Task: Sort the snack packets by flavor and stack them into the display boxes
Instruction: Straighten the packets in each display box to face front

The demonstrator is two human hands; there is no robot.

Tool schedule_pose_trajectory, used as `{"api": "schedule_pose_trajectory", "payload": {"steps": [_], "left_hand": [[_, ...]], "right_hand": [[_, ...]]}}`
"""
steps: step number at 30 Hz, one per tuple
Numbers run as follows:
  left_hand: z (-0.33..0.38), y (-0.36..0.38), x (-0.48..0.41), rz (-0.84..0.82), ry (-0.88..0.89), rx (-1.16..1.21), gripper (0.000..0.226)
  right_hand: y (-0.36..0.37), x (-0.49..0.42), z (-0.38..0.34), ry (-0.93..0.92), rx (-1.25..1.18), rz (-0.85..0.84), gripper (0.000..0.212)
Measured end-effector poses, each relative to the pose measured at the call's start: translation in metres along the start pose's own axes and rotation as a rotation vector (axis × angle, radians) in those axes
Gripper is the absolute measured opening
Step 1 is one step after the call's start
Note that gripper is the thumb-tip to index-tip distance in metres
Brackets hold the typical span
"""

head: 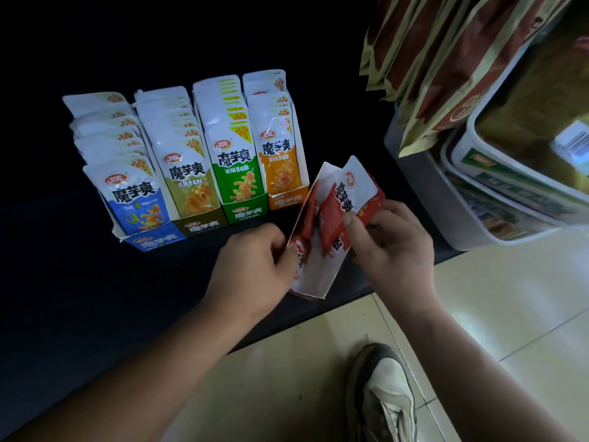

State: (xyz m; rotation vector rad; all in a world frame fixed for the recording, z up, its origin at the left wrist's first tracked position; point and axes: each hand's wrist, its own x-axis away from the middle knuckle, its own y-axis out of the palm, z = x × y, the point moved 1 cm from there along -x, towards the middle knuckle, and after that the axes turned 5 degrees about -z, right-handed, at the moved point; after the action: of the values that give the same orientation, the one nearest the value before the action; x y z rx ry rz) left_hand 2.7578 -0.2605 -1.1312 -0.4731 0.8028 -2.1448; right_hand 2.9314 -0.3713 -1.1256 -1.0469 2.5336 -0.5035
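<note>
While four boxes were lined up along the back of the dark shelf (79,298), a fifth box was being filled near its front edge. Farthest left, the blue box (149,240) was packed full of blue packets. Next to it, touching, the brown box (200,224), the green box (245,210) and the orange box (287,199) were also filled, each with its own flavor.

Closer to the front edge, the left hand (251,269) was curled around the side of the red box (314,269), which was held tipped and lifted off the shelf. Just right of that, a red packet (353,199) was pinched between the thumb and fingers of the right hand (395,247) and was partly pushed into the box with other red packets.

To do this step well, the box should probably be held steady and the packet slid in flat, facing the same way as the others, so that nothing is bent. Off to the right, big bags (446,59) were hung above white tubs (497,173).
</note>
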Motion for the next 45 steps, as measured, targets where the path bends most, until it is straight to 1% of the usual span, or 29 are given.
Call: {"api": "schedule_pose_trajectory", "payload": {"steps": [5,8,11,13,15,17,19,21,24,26,28,31,32,33,34,36,40,41,42,43,44,45], "left_hand": [[-0.011,0.001,0.003,-0.023,-0.084,0.106,0.02],[-0.012,-0.003,0.007,-0.027,-0.117,0.133,0.024],[-0.011,-0.007,0.016,-0.021,-0.089,0.031,0.032],[-0.008,-0.005,0.02,-0.053,-0.161,-0.028,0.042],[-0.005,0.0,0.017,-0.126,-0.257,-0.129,0.052],[-0.004,0.005,0.007,-0.202,-0.345,-0.172,0.049],[-0.005,0.009,-0.001,-0.241,-0.382,-0.129,0.034],[-0.007,0.01,-0.001,-0.213,-0.325,-0.111,0.021],[-0.012,0.007,0.008,-0.138,-0.221,-0.044,0.032],[-0.014,0.004,0.013,-0.143,-0.18,0.001,0.04],[-0.012,-0.001,0.019,-0.132,-0.121,0.009,0.042],[-0.004,-0.013,0.028,0.015,0.02,-0.064,0.038],[0.001,-0.018,0.03,0.059,0.063,-0.069,0.037],[0.005,-0.023,0.031,0.087,0.084,-0.027,0.036],[0.009,-0.028,0.031,0.099,0.074,0.059,0.036],[0.016,-0.035,0.028,0.091,-0.011,0.236,0.035],[0.02,-0.041,0.024,0.059,-0.092,0.323,0.025],[0.02,-0.042,0.023,0.048,-0.113,0.335,0.023],[0.02,-0.042,0.022,0.039,-0.125,0.338,0.022],[0.019,-0.042,0.021,0.028,-0.133,0.341,0.02],[0.018,-0.041,0.021,0.018,-0.139,0.351,0.019],[0.017,-0.04,0.021,0.013,-0.147,0.379,0.017]], "right_hand": [[0.001,-0.002,-0.006,0.035,-0.006,0.013,0.021],[0.002,-0.001,-0.014,0.022,0.04,0.061,0.026],[0.008,-0.001,-0.013,0.022,0.072,0.033,0.023],[0.014,0.0,-0.01,0.004,0.097,-0.008,0.021],[0.019,0.003,-0.008,-0.015,0.117,-0.038,0.025],[0.021,0.006,-0.005,-0.048,0.121,-0.061,0.029],[0.02,0.007,-0.001,-0.069,0.09,-0.073,0.031],[0.018,0.008,0.004,-0.026,0.046,-0.089,0.031],[0.018,0.011,0.008,0.025,0.008,-0.104,0.032],[0.019,0.011,0.007,0.02,0.001,-0.108,0.033],[0.021,0.01,0.008,0.008,0.004,-0.114,0.033],[0.02,0.01,0.008,0.013,0.019,-0.11,0.033],[0.02,0.01,0.007,0.016,0.027,-0.105,0.033],[0.02,0.01,0.007,0.015,0.034,-0.099,0.032],[0.02,0.01,0.006,0.013,0.042,-0.094,0.032],[0.019,0.009,0.005,-0.018,0.07,-0.087,0.034],[0.013,0.016,-0.005,-0.086,0.146,-0.077,0.051],[0.011,0.018,-0.01,-0.116,0.19,-0.055,0.051],[0.009,0.02,-0.016,-0.157,0.234,-0.034,0.046],[0.006,0.022,-0.022,-0.212,0.254,-0.04,0.036],[0.005,0.024,-0.028,-0.25,0.241,-0.092,0.028],[0.006,0.026,-0.032,-0.255,0.228,-0.175,0.029]]}}
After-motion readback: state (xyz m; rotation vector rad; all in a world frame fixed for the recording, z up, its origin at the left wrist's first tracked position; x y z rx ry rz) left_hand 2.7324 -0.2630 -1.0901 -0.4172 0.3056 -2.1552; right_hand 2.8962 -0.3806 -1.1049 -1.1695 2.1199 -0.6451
